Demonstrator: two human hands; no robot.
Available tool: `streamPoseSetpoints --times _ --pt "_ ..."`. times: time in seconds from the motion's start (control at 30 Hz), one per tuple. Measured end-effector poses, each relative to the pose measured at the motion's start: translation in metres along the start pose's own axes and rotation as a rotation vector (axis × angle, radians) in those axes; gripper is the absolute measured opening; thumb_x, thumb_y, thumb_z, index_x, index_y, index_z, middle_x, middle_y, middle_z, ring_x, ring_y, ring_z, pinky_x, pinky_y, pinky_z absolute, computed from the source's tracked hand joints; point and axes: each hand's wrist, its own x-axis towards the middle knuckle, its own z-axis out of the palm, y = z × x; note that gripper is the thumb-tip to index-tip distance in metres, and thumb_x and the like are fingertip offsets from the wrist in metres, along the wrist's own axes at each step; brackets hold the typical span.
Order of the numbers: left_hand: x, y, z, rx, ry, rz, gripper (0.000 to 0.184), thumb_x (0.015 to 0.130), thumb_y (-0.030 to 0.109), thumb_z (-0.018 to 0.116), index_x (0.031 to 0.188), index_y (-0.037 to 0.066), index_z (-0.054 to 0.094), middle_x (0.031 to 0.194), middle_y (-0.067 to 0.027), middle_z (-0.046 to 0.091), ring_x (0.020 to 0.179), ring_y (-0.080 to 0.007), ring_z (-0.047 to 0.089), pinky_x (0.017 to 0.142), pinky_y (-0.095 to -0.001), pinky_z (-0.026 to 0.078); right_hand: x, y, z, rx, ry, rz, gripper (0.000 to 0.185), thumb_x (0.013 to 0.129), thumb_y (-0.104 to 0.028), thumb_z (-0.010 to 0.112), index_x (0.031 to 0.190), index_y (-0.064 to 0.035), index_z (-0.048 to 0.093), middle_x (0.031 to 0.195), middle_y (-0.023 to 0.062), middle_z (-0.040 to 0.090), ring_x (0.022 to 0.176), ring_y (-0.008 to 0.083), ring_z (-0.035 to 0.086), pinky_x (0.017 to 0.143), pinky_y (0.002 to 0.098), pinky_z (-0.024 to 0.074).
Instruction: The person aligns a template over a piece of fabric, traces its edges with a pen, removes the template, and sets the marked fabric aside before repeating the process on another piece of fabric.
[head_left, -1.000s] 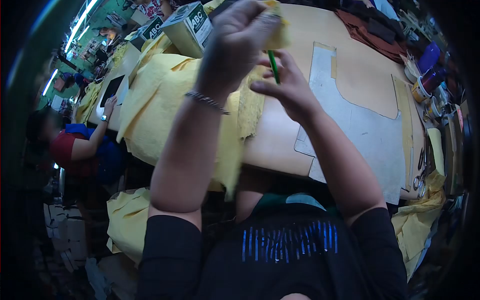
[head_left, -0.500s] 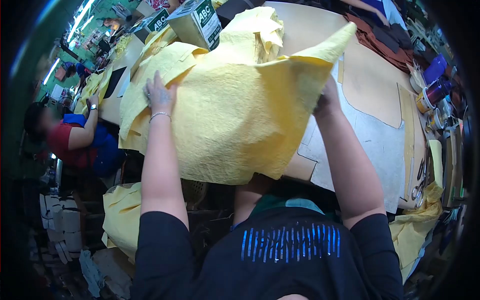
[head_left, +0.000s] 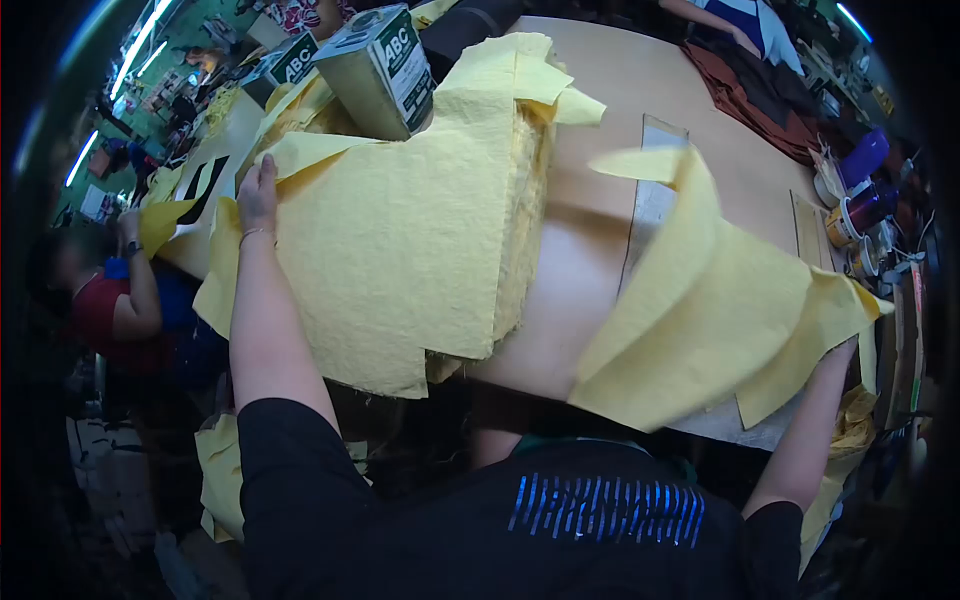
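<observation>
A thick stack of yellow leather-like sheets [head_left: 400,240] lies on the table before me, its fuzzy layered edge showing on the right side. My left hand [head_left: 258,197] rests at the stack's upper left edge, fingers stretched out beside a folded-up flap. Off to the right, a single loose yellow sheet [head_left: 700,310] is lifted over the table, bent and slightly blurred. My right hand [head_left: 843,352] grips its right corner, with the fingers mostly hidden behind the sheet.
Two ABC tins [head_left: 385,75] stand behind the stack. A grey sheet [head_left: 650,200] lies partly under the lifted piece. Brown cloth [head_left: 740,100] and cups [head_left: 850,215] line the far right. A seated co-worker [head_left: 125,300] handles yellow material at left; another person stands at the back right.
My right hand has swung the yellow sheet off the stack to the right, uncovering the stack's side edge. My left hand has shifted left to the stack's edge.
</observation>
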Motion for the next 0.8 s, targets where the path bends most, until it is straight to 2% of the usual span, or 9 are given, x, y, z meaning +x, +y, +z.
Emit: streamPoseSetpoints --times 0.1,0.2,0.27,0.33,0.43,0.47,0.63,0.67,0.8 --pt "0.004 -0.013 0.005 -0.006 0.016 0.306 0.052 0.074 0.047 0.054 0.098 0.0 0.053 0.1 -0.02 0.053 0.094 -0.0316 0.05 0.083 -0.0359 0.038 -0.015 -0.001 -0.021 -0.193 0.428 0.068 0.031 0.082 -0.023 0.048 0.107 -0.0041 0.05 0.096 0.0088 0.056 0.081 0.023 0.056 0.073 0.0323 0.0456" --pt "0.013 -0.031 0.003 0.515 0.105 0.526 0.062 0.067 0.047 0.062 0.105 0.001 0.048 0.108 -0.0191 0.048 0.101 -0.0331 0.044 0.088 -0.0386 0.033 -0.035 0.01 -0.057 -0.882 0.667 -0.151 0.029 0.079 -0.026 0.051 0.098 -0.0042 0.056 0.089 0.0106 0.059 0.077 0.0244 0.057 0.07 0.0345 0.0455" --pt "0.057 -0.098 0.009 0.434 0.279 0.531 0.064 0.061 0.048 0.066 0.103 0.003 0.051 0.101 -0.0208 0.052 0.096 -0.0352 0.047 0.086 -0.0423 0.035 -0.047 0.017 -0.077 -1.357 0.621 -0.134 0.03 0.077 -0.029 0.054 0.089 -0.0023 0.058 0.082 0.0137 0.06 0.072 0.0255 0.058 0.067 0.035 0.0451" --pt "0.1 -0.152 0.008 0.54 0.574 0.175 0.069 0.06 0.064 0.054 0.093 0.004 0.058 0.091 -0.0174 0.058 0.086 -0.0379 0.053 0.078 -0.0446 0.039 -0.08 0.024 -0.072 -1.733 0.654 -0.192 0.035 0.071 -0.033 0.058 0.079 0.0005 0.059 0.073 0.0194 0.058 0.068 0.0287 0.058 0.063 0.0352 0.0443" --pt "0.139 -0.176 -0.018 0.718 0.414 -0.562 0.067 0.064 0.064 0.046 0.094 0.005 0.058 0.092 -0.0162 0.058 0.087 -0.0379 0.052 0.077 -0.0461 0.039 -0.125 0.04 -0.038 -1.617 0.704 -0.265 0.04 0.074 -0.037 0.056 0.089 0.0 0.058 0.082 0.0204 0.058 0.077 0.0309 0.056 0.069 0.0354 0.042" --pt "0.123 -0.135 -0.023 0.734 0.465 -0.494 0.062 0.066 0.061 0.045 0.095 0.008 0.058 0.093 -0.0151 0.058 0.085 -0.0382 0.053 0.075 -0.0457 0.04 -0.131 0.047 -0.058 -1.612 0.684 -0.446 0.043 0.074 -0.038 0.057 0.091 0.0009 0.057 0.083 0.0208 0.057 0.078 0.0306 0.055 0.071 0.0351 0.0413" --pt "0.12 -0.027 -0.036 0.494 0.685 0.585 0.025 0.072 0.022 0.054 0.091 0.007 0.061 0.092 -0.0122 0.059 0.08 -0.0269 0.057 0.07 -0.0364 0.045 -0.177 0.028 0.034 -1.694 0.656 -0.151 0.045 0.069 -0.038 0.062 0.089 0.0022 0.056 0.083 0.0191 0.055 0.08 0.0303 0.053 0.071 0.0356 0.0416" --pt "0.081 0.049 -0.034 0.409 0.664 0.584 0.019 0.074 0.011 0.056 0.09 0.004 0.061 0.091 -0.0107 0.06 0.081 -0.0225 0.057 0.071 -0.03 0.046 -0.179 0.027 0.033 -1.749 0.63 -0.162 0.046 0.068 -0.038 0.063 0.088 0.002 0.056 0.082 0.0186 0.055 0.08 0.0304 0.053 0.071 0.0358 0.0417" --pt "-0.052 0.238 -0.008 -0.392 0.104 0.814 0.025 0.079 0.01 0.056 0.101 0.0 0.053 0.101 -0.0101 0.057 0.091 -0.0179 0.054 0.079 -0.0265 0.044 -0.178 0.024 0.033 -1.786 0.608 -0.11 0.043 0.062 -0.032 0.067 0.083 0.0025 0.055 0.079 0.0187 0.055 0.078 0.0315 0.053 0.071 0.0372 0.0418"
